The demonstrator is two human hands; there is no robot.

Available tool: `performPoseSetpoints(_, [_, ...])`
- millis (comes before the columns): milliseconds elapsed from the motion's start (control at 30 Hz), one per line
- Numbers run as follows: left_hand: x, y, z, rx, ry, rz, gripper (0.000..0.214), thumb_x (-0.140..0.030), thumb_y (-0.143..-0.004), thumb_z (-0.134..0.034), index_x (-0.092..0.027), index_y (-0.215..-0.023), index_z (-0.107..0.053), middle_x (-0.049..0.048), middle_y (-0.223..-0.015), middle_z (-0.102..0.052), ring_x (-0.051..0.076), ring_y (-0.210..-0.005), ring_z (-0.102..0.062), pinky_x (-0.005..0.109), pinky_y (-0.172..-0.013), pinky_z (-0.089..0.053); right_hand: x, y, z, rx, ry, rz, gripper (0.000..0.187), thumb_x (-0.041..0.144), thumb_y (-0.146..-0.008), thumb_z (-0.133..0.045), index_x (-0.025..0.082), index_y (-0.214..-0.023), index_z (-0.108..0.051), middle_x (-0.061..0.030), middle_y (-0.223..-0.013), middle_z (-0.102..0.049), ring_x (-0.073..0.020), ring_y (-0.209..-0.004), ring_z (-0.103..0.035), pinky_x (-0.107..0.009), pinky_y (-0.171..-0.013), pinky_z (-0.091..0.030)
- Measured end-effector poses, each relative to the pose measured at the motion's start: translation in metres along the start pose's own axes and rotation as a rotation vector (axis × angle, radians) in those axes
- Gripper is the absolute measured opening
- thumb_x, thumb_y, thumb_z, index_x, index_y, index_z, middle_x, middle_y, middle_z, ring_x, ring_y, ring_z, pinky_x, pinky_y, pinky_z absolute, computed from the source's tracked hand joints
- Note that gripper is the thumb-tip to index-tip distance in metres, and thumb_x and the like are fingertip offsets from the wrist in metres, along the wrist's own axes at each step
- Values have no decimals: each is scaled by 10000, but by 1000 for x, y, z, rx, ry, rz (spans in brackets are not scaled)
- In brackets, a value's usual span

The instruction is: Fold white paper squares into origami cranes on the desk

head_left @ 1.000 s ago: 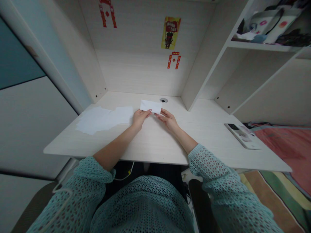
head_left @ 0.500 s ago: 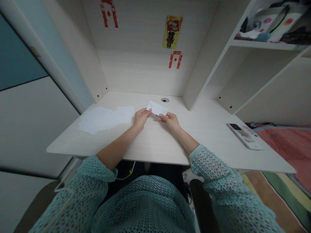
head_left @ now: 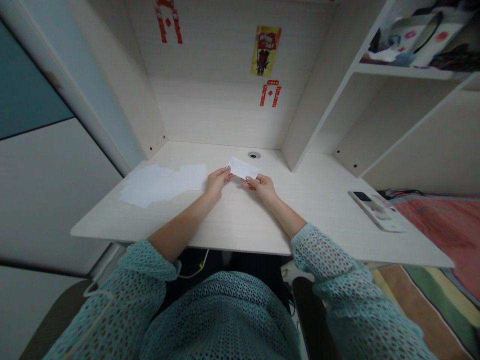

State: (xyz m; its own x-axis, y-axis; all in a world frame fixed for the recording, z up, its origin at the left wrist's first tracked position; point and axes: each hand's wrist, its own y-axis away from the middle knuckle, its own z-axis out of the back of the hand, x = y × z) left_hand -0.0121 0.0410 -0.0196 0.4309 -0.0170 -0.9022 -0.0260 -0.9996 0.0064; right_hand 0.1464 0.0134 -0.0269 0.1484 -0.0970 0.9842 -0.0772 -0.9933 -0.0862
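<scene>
A small folded white paper is held just above the pale wooden desk, near its back middle. My left hand pinches the paper's left end with its fingertips. My right hand pinches the right end. The paper is tilted, its left corner pointing up and back. Both forearms reach forward from teal knit sleeves.
Several loose white sheets lie spread on the desk's left part. A cable hole sits behind the hands. A white remote control lies at the right. A shelf divider rises right of the hands. A bed borders the desk's right side.
The paper was a wider flat rectangle a second ago; it has since been turned and folded narrower. Both hands have drawn slightly closer together on it.
</scene>
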Motion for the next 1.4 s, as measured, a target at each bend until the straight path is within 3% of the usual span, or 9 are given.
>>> performPoseSetpoints(267, [-3,0,2,-27,-57,18,327,-457,-755,-627,-161,-893,-635,114,-978,-678,192,-901,-646,333,-851,-467,1,2,-1,26,-24,38,401,478,-568,-759,157,-775,-636,-85,-839,-713,-183,-672,-668,-336,-675,-541])
performPoseSetpoints(433, [-5,-3,8,-73,-90,-7,360,-506,-754,-596,-172,-885,-635,112,-981,-681,180,-897,-642,299,-793,-470,2,1,3,-54,-33,98,493,497,-593,-730,181,-955,-620,-77,-891,-714,-170,-660,-662,-322,-667,-537])
performPoseSetpoints(600, [-7,-3,4,-95,-296,-129,438,-603,-735,-548,-173,-745,-627,85,-790,-691,163,-721,-632,244,-613,-443,4,0,4,-104,-24,127,516,514,-601,-711,181,-982,-613,-86,-898,-710,-185,-677,-667,-312,-655,-519])
performPoseSetpoints(733, [-11,2,0,-60,-506,-218,570,-670,-740,-475,-175,-469,-555,95,-677,-674,163,-665,-614,256,-647,-433,3,0,3,-113,8,127,540,537,-602,-698,179,-996,-604,-86,-902,-705,-190,-693,-666,-305,-655,-508])
performPoseSetpoints(833, [-11,6,0,-54,-638,-228,563,-660,-698,-541,-187,-394,-519,67,-581,-638,153,-595,-584,261,-644,-412,2,1,2,-127,12,152,495,545,-631,-674,177,-955,-612,-72,-889,-696,-193,-717,-668,-291,-647,-504])
performPoseSetpoints(967, [-6,7,1,-3,-775,-250,496,-662,-638,-603,-182,-514,-618,26,-526,-592,137,-530,-530,255,-560,-363,0,2,1,-136,75,257,377,535,-723,-596,175,-821,-644,-53,-824,-689,-201,-745,-668,-304,-681,-509])
performPoseSetpoints(1167, [-3,5,-2,153,-601,-104,606,-691,-757,-418,-158,-884,-679,93,-896,-695,186,-779,-627,244,-601,-430,-4,6,2,-46,385,508,249,360,-806,-559,240,-970,-704,-32,-1042,-696,-202,-980,-638,-346,-872,-489])
performPoseSetpoints(1267, [-3,1,-1,148,-506,-59,610,-667,-779,-416,-120,-885,-664,127,-929,-688,217,-839,-636,262,-629,-465,-4,8,3,29,538,604,242,276,-819,-551,291,-1017,-689,3,-1128,-661,-183,-1059,-609,-364,-962,-447])
performPoseSetpoints(1400, [1,-4,0,109,-383,-28,537,-619,-759,-514,-105,-844,-640,126,-885,-685,206,-763,-637,276,-623,-487,0,12,2,70,692,650,385,367,-720,-688,287,-1095,-652,-28,-1212,-614,-212,-1078,-596,-395,-963,-447])
